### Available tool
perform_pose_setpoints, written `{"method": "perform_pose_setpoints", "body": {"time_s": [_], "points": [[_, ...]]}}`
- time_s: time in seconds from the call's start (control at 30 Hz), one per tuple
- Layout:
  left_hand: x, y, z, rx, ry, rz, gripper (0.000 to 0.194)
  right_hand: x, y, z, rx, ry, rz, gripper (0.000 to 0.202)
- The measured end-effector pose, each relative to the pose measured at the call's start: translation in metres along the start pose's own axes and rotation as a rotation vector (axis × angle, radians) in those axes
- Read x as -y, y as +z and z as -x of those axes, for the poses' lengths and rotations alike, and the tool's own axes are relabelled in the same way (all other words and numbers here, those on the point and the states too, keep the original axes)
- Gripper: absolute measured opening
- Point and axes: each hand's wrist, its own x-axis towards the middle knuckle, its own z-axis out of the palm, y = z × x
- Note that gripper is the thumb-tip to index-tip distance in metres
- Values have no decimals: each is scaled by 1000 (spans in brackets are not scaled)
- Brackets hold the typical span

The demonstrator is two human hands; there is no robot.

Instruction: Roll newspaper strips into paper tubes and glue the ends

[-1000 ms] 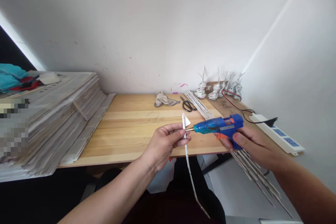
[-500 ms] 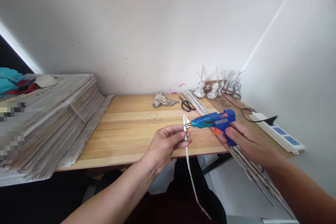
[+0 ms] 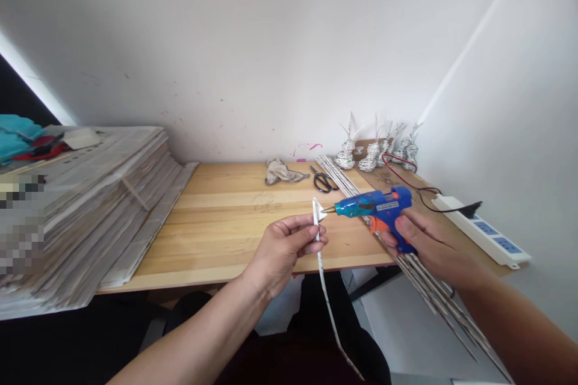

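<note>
Between the thumb and fingers of my left hand [image 3: 286,246] is a thin rolled paper stick [image 3: 322,274], closed near its upper end. A white loose flap of paper stands out at that top, and the long tail bends down past the table edge. My right hand [image 3: 433,246] is wrapped round the handle of a blue glue gun [image 3: 379,207] with an orange trigger. Its metal nozzle points left, beside the paper flap; whether it touches, I cannot tell.
Tall newspaper stacks [image 3: 112,192] stand on the left. A crumpled cloth [image 3: 284,172], black scissors [image 3: 323,180] and a bundle of paper sticks [image 3: 345,177] lie on the wooden table [image 3: 217,222]. Woven paper figures [image 3: 372,156] and a power strip [image 3: 485,231] are at right.
My right hand has drawn the glue gun slightly to the right, so its nozzle has moved from the paper stick's shaft to the flap's edge. My left hand has kept its grip.
</note>
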Motion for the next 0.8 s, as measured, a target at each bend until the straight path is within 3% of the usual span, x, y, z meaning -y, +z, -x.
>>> {"method": "perform_pose_setpoints", "body": {"time_s": [0.4, 0.6, 0.7, 0.8], "points": [[2, 0, -1, -23, 20, -5, 30, -3, 6, -4, -42, -36, 131, 39], [1, -3, 0, -22, 15, -11, 28, -13, -27, -12, -202, -39, 444, 39], [0, -4, 1, -38, 11, -13, 27, -32, -47, -24, -367, -79, 774, 33], [0, -5, 1, -45, 14, -13, 29, -64, -64, -38, -357, -134, 1036, 40]]}}
